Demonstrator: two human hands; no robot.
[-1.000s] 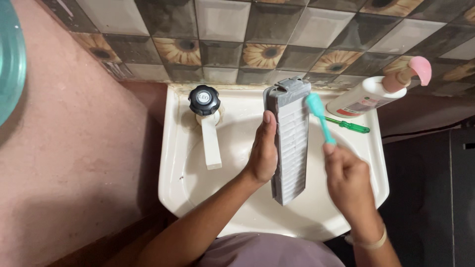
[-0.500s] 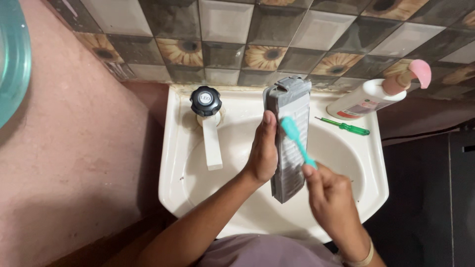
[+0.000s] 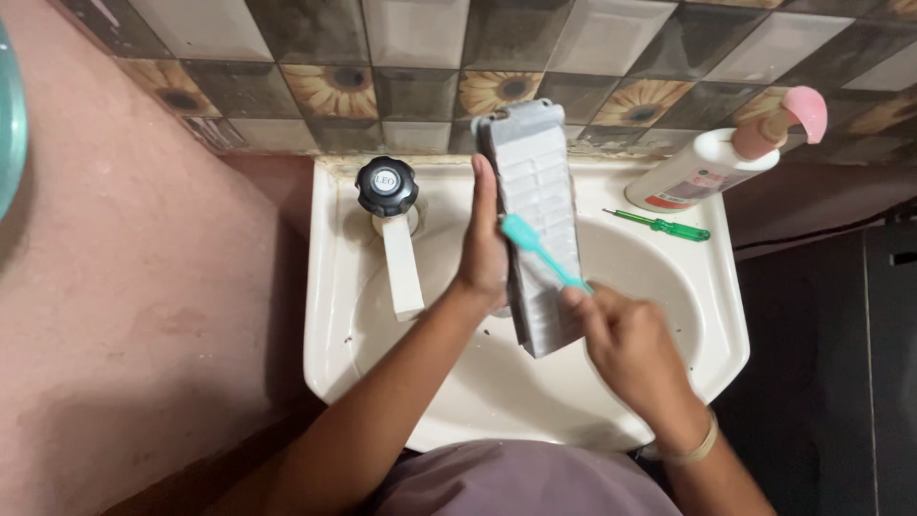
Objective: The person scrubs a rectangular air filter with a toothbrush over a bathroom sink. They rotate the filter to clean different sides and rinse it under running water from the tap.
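My left hand (image 3: 483, 250) grips the left edge of a long grey ribbed filter panel (image 3: 537, 191) and holds it upright over the white wash basin (image 3: 330, 315). My right hand (image 3: 626, 339) holds a teal toothbrush (image 3: 535, 247) by its handle. The brush head rests against the panel's left side, close to my left thumb. The panel's lower end sits between my two hands, over the bowl.
A tap with a black knob (image 3: 386, 186) and cream spout (image 3: 404, 268) sits at the basin's left. A white pump bottle with a pink head (image 3: 716, 162) and a green screwdriver (image 3: 661, 225) lie on the right rim. Flower-patterned tiles (image 3: 325, 86) line the wall behind.
My right hand has moved left from beside the panel onto it, and the toothbrush head has slid from the panel's right edge across to its left side. The left hand stays put.
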